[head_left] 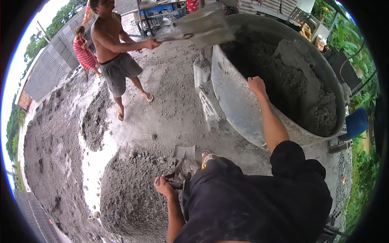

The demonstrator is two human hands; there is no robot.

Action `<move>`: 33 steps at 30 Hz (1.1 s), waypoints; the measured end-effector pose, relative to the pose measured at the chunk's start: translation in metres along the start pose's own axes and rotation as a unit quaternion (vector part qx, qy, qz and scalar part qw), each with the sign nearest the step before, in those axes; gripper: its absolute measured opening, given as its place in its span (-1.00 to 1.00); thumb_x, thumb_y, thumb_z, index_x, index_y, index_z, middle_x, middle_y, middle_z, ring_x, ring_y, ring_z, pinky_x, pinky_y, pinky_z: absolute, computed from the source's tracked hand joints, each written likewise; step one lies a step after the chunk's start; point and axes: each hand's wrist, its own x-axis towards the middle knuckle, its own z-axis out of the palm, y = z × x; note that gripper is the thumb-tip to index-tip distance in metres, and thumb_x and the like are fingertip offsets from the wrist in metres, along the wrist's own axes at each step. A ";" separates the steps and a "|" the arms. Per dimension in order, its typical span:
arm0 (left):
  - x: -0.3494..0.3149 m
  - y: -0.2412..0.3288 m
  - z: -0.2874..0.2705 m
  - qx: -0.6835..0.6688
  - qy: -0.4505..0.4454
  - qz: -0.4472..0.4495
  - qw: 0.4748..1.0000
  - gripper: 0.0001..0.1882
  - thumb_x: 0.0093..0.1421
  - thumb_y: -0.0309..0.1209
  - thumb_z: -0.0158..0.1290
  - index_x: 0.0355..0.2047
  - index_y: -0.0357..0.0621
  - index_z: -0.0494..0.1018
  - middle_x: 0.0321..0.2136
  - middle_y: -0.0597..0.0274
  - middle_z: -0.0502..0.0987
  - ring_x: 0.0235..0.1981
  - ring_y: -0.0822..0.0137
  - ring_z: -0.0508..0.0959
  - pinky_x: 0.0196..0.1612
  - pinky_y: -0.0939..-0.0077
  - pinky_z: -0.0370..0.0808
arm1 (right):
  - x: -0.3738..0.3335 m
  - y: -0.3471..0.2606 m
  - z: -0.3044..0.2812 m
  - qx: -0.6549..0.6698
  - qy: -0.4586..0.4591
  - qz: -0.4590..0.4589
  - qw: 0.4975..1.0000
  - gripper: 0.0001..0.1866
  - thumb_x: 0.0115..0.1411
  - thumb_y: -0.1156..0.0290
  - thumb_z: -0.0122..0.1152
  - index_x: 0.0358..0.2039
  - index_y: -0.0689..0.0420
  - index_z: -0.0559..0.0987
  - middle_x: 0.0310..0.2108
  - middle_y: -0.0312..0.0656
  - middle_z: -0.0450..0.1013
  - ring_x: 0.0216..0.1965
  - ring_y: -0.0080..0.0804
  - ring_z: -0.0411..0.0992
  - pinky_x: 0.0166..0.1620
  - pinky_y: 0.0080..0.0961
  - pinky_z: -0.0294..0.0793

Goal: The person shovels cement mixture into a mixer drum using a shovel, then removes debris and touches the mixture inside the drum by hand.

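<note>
My left hand (164, 188) is closed around the grip of a shovel (184, 152), low by my left side. Its blade points away from me, down at the ground near my foot. My right hand (257, 86) is stretched forward, its fingers curled over the near rim of a large round metal mixing drum (231, 97). Inside the drum lies grey, sandy mix (306, 77), heaped toward the right. Across from me, a person (111, 36) in grey shorts holds another shovel (206, 29), its blade blurred by motion at the drum's far left edge.
A mound of grey gravelly sand (133, 194) lies to my left, with more sand (52, 133) beyond. Another person (84, 50) in a red striped dress stands by a stack of grey blocks (50, 75). A blue container (356, 122) is right of the drum; stacked sacks (265, 6) stand behind it.
</note>
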 end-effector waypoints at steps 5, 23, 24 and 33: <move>-0.001 0.011 0.011 0.026 -0.010 -0.008 1.000 -0.71 0.13 -0.53 0.08 -0.15 -0.19 0.28 -0.55 0.21 0.40 -0.61 0.39 0.40 -0.54 0.50 0.41 | 0.019 0.010 0.004 -0.085 -0.059 -0.066 0.992 -0.42 0.27 0.03 -0.20 -0.27 0.36 0.57 -0.18 0.20 0.47 -0.04 0.17 0.39 -0.03 -0.06 0.35; 0.003 0.015 -0.051 0.018 0.104 -0.049 0.993 -0.62 0.11 -0.41 0.14 -0.11 -0.17 0.27 -0.67 0.29 0.34 -0.75 0.45 0.35 -0.72 0.55 0.33 | 0.038 0.009 0.007 -0.078 -0.130 -0.122 0.981 -0.20 0.20 -0.26 -0.17 -0.11 0.36 0.51 -0.10 0.28 0.42 0.06 0.11 0.34 0.06 -0.22 0.31; 0.008 0.019 -0.046 0.030 0.093 -0.022 0.995 -0.60 0.10 -0.41 0.16 -0.10 -0.18 0.26 -0.68 0.30 0.34 -0.75 0.46 0.35 -0.72 0.55 0.33 | 0.037 0.003 0.001 -0.100 -0.106 -0.135 0.980 -0.21 0.20 -0.26 -0.15 -0.12 0.35 0.52 -0.12 0.28 0.42 0.05 0.12 0.35 0.05 -0.21 0.33; -0.042 -0.022 -0.024 0.206 0.042 0.032 0.977 -0.61 0.00 -0.50 0.17 -0.18 -0.19 0.29 -0.55 0.16 0.45 -0.70 0.41 0.43 -0.65 0.51 0.35 | -0.020 -0.019 -0.010 -0.134 -0.042 -0.138 0.980 -0.39 0.23 -0.05 -0.06 -0.30 0.39 0.55 -0.29 0.26 0.48 -0.16 0.17 0.44 -0.12 -0.09 0.43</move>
